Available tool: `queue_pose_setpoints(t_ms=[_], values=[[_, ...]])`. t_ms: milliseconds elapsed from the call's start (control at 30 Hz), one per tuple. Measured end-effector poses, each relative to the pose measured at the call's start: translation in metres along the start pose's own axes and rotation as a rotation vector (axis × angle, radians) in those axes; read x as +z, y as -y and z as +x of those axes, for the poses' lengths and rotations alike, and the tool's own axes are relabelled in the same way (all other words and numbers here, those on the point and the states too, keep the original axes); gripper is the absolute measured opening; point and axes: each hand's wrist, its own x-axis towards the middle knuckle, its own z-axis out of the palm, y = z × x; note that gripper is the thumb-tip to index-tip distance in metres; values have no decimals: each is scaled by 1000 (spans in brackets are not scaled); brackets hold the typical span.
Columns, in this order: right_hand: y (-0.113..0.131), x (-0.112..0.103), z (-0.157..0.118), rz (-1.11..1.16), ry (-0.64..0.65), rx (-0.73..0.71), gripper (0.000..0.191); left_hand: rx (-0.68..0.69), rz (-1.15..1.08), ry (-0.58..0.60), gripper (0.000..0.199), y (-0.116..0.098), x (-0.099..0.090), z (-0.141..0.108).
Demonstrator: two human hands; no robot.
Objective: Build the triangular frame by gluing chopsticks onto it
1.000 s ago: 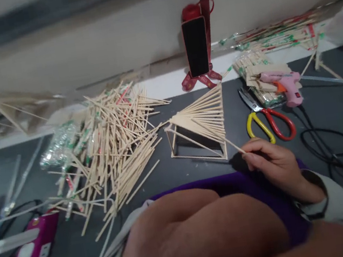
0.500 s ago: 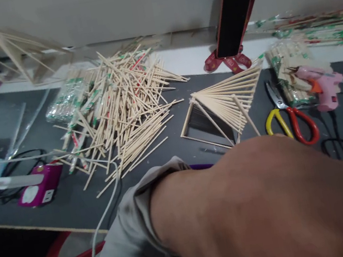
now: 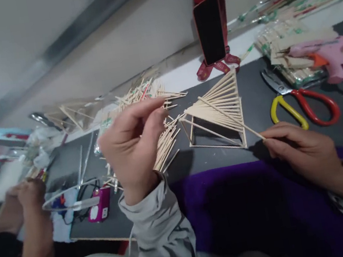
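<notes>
My right hand (image 3: 306,155) pinches the near end of a thin wooden stick (image 3: 251,130). That stick slants up and left across a frame of wooden sticks (image 3: 217,108), whose upper side is a fan of sticks spreading to the right. Whether the held stick touches the fan I cannot tell. My left hand (image 3: 132,147) is raised left of the frame, thumb and forefinger tips close together in a pinch; anything between them is hidden. Behind it lies a heap of loose wooden sticks (image 3: 166,146), partly covered by the hand.
Scissors (image 3: 289,92) with yellow and red handles and a pink glue gun (image 3: 331,57) lie at right, by wrapped stick bundles (image 3: 287,34). A phone (image 3: 210,31) stands upright behind the frame. At left are a purple device (image 3: 99,205), a white cable and another person's hands (image 3: 30,194).
The arm that stretched large across the foreground has drawn back. Both my hands now show, the right with a stick over the frame. The view has tilted, bringing another person's hands in.
</notes>
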Motion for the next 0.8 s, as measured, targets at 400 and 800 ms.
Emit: queue_pose_setpoints(t_ms=[400,800], values=[[-4,15,10,7,52,13,14,-181,-72,494,47,53,-8,28],[-9,21,12,-2,84,-52,12,-321,-83,496,39,50,6,23]])
